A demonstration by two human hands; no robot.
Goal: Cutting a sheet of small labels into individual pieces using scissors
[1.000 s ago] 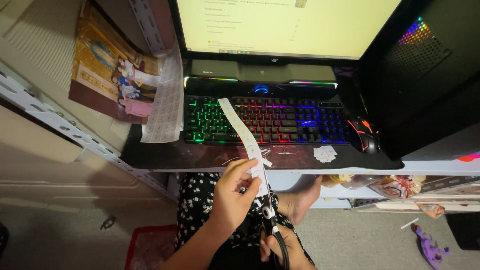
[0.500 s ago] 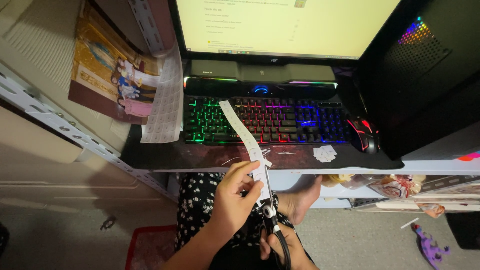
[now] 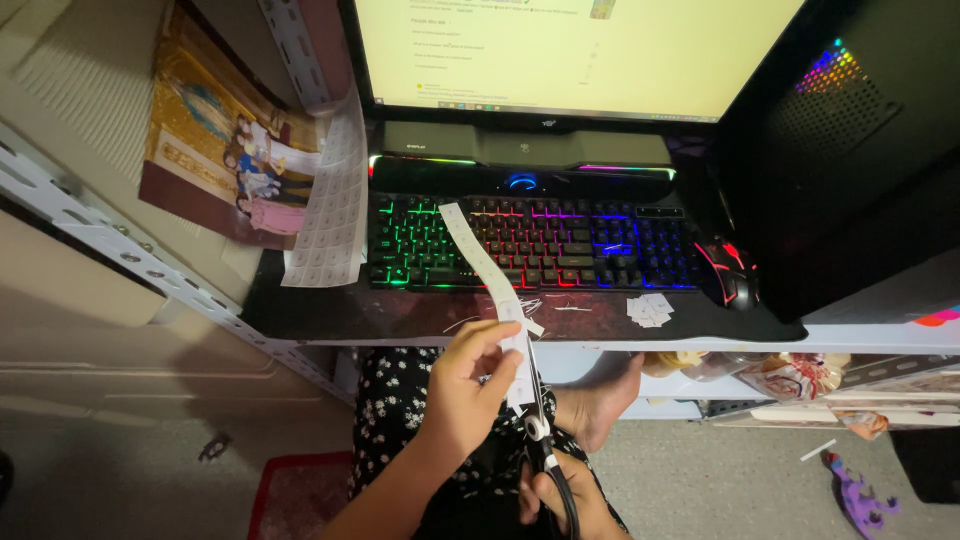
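Note:
My left hand pinches the near end of a long white paper strip that arches up over the keyboard. My right hand, at the bottom edge of the view, grips the black handles of a pair of scissors. The scissor blades point upward along the right edge of the strip, just beside my left fingers. Both hands hover over my lap, in front of the desk edge.
A rainbow-lit keyboard sits on the dark desk under a bright monitor. A mouse lies at its right, with small cut paper pieces nearby. A printed white sheet and a photo lean at left.
The strip's near end has slid slightly down along the scissor blades. Both hands stay nearly in place.

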